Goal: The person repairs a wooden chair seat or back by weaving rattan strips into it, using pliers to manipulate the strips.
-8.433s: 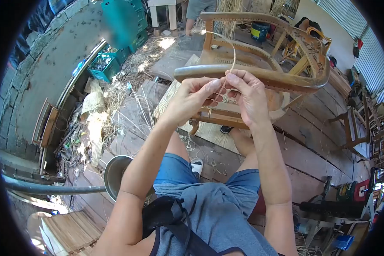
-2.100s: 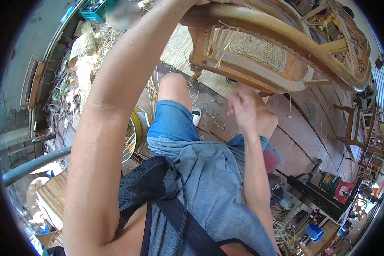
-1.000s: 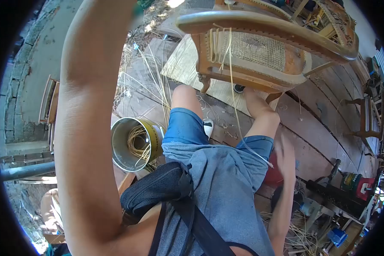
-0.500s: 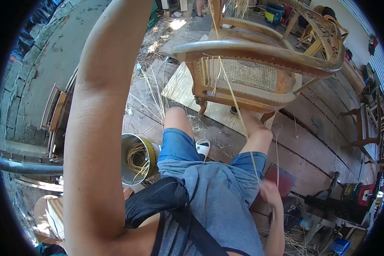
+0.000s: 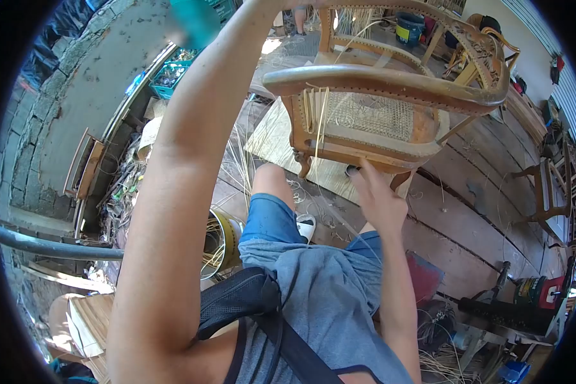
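The carved wooden armchair (image 5: 390, 82) stands in front of me, with a woven cane seat (image 5: 371, 115) and small holes along its frame. Cane strands (image 5: 320, 118) hang over the near rail, and a pale blurred strand trails toward my lap. My right hand (image 5: 383, 200) is just below the near seat rail, fingers stretched out toward it and slightly blurred. I see nothing clearly gripped in it. My left arm reaches up across the view to the chair's far upper side. Only a sliver of my left hand (image 5: 297, 3) shows at the top edge, its fingers hidden.
A bucket (image 5: 227, 246) with coiled cane stands by my left leg. A wooden board (image 5: 269, 137) lies under the chair. Beyond are a dark bucket (image 5: 409, 29), a teal crate (image 5: 166, 78) and another chair frame (image 5: 541, 192). Tools lie at right. Another person's legs (image 5: 299, 19) show at the top.
My right hand has risen from beside my lap to near the seat rail. The strand stretched tight before now hangs loose. My left arm has swung right, and a teal blurred shape appears behind it.
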`<move>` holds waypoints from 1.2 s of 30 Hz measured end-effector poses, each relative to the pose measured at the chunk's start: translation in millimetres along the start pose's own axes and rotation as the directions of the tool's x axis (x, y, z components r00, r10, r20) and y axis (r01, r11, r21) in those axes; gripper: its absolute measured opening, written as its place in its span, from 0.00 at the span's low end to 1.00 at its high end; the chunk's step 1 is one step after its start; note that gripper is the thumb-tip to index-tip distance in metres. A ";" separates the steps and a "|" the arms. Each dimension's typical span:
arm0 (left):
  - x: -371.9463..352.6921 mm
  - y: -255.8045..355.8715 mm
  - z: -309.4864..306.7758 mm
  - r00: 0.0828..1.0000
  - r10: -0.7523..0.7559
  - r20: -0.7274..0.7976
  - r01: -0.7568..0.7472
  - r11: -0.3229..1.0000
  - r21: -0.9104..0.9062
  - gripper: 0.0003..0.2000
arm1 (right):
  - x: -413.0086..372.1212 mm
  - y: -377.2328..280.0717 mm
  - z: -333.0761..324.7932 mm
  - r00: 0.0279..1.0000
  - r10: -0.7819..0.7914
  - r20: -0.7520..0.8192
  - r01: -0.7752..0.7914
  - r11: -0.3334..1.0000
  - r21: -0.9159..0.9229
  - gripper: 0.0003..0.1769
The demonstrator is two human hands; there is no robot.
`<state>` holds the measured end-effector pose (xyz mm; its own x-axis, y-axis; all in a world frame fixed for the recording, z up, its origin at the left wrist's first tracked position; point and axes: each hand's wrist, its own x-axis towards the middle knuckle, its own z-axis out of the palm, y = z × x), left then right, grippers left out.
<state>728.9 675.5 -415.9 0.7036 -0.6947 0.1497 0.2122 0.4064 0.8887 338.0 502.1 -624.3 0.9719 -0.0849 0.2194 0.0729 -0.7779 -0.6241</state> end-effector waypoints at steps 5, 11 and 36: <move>-36.5 -42.8 32.3 0.958 -0.055 -0.283 0.237 0.707 0.666 0.21 | 87.0 -41.1 56.9 0.956 0.194 0.219 -0.280 0.388 0.878 0.18; -66.9 -92.5 12.6 0.920 -0.137 -0.368 0.352 -0.128 0.927 0.33 | -75.3 10.4 -6.2 0.829 0.165 0.535 -0.524 0.567 0.636 0.17; -151.8 -177.3 -40.4 0.803 0.144 -0.579 -0.101 0.989 0.105 0.13 | 148.3 20.9 -134.8 0.705 -0.628 -0.329 0.043 0.501 -0.865 0.11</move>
<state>611.9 732.8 -613.7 0.9878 -0.1556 -0.0031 0.0675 0.4103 0.9095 453.5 389.3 -503.7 0.5658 0.2241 0.7935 -0.1152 -0.9315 0.3451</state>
